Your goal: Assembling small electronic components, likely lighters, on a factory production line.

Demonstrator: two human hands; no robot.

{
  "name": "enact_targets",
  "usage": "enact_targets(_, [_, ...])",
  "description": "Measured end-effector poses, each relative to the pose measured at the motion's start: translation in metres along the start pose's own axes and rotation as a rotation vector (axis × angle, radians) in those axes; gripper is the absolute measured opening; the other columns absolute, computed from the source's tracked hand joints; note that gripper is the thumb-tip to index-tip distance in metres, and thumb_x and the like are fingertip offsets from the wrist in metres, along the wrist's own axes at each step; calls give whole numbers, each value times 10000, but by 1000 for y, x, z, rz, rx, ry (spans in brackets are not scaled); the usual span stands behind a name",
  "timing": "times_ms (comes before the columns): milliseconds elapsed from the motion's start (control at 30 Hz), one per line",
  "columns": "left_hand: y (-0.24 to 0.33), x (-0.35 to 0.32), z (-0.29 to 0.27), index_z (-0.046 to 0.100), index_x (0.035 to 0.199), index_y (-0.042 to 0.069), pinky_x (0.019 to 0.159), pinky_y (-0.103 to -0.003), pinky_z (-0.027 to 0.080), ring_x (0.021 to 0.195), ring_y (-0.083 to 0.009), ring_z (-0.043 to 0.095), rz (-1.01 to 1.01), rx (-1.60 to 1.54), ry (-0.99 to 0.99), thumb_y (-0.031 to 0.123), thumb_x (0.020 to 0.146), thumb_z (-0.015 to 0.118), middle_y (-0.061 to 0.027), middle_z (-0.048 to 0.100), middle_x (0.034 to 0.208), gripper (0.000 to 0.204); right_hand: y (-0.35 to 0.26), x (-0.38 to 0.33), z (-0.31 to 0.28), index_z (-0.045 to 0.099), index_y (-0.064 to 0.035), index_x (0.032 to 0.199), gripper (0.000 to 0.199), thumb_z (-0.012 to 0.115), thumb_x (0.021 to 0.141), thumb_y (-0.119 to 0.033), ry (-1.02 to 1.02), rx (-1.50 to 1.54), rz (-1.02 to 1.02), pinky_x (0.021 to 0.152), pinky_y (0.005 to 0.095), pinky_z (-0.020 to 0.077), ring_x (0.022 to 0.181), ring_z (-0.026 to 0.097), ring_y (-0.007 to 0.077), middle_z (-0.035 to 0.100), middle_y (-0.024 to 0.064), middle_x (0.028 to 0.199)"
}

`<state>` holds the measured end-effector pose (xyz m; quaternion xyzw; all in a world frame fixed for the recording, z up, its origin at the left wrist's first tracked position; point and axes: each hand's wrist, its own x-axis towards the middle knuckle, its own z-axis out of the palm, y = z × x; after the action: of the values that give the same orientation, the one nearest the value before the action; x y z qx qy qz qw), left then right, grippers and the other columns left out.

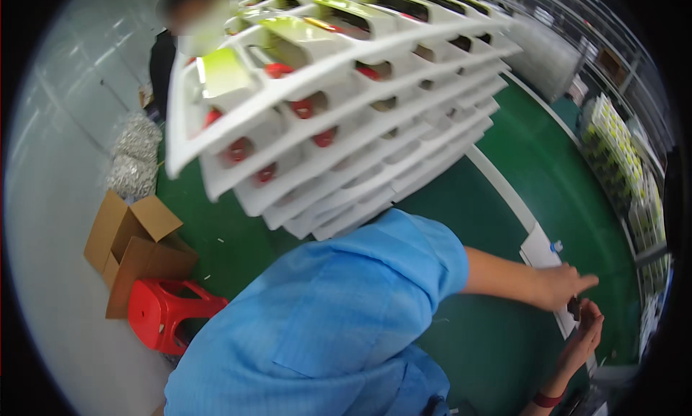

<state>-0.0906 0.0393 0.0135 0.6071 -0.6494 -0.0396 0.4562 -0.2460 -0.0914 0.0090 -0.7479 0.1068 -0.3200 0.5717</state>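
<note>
My left hand (566, 285) reaches out from a blue short sleeve to the right, fingers stretched flat over a white strip (539, 252) along the edge of the green surface. Just below it my right hand (585, 335), with a red band (546, 399) on the wrist, curls its fingers around a small dark object (574, 308). The two hands nearly touch above that object. What the object is cannot be told at this size.
A tall leaning stack of white moulded trays (339, 113) holding red and yellow-green parts fills the top. At the left are an open cardboard box (133, 247), a red plastic stool (166, 311) and silvery bags (133, 157). A rack with yellow-green packages (620, 164) runs along the right. Another person stands at the back left.
</note>
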Motion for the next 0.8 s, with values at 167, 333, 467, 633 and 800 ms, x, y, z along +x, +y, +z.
enact_targets(167, [-25, -1, -1, 617, 919, 9, 678, -368, 486, 780, -327, 592, 270, -263, 333, -11, 691, 556, -162, 607, 814, 238, -48, -37, 6, 550, 24, 873, 371, 476, 901, -338, -174, 139, -227, 475, 218, 420, 587, 557, 175, 542, 126, 644])
enact_targets(333, [-4, -19, 6, 638, 935, -2, 697, -263, 532, 814, -183, 623, -55, -450, 19, -70, 734, 518, -128, 629, 926, 244, -30, -17, 8, 506, 18, 1131, 325, 550, 836, -111, -116, 40, 336, 654, 221, 486, 846, 581, 141, 550, 105, 1081])
enact_targets(467, [2, -27, 20, 581, 1050, -46, 691, -241, 510, 815, -142, 612, -350, -830, -423, -25, 775, 546, -100, 637, 899, 279, -24, -47, -4, 572, 38, 975, 206, 608, 772, 36, -154, -29, 507, 632, 188, 478, 700, 589, 86, 623, 59, 828])
enact_targets(633, [6, 4, 5, 597, 1027, -46, 642, -224, 496, 731, -96, 598, -487, -675, -738, 68, 812, 588, -69, 649, 840, 244, -49, -23, -12, 591, 21, 925, 170, 641, 771, -30, -355, 67, 608, 587, 198, 480, 640, 579, 76, 617, 45, 731])
enact_targets(800, [-19, 31, 25, 616, 1018, -26, 582, -206, 469, 615, -70, 546, -380, -606, -565, 111, 858, 534, -58, 651, 794, 227, -1, 35, -36, 584, 37, 941, 166, 561, 798, -45, -147, -562, 57, 644, 285, 473, 745, 571, 183, 611, 102, 819])
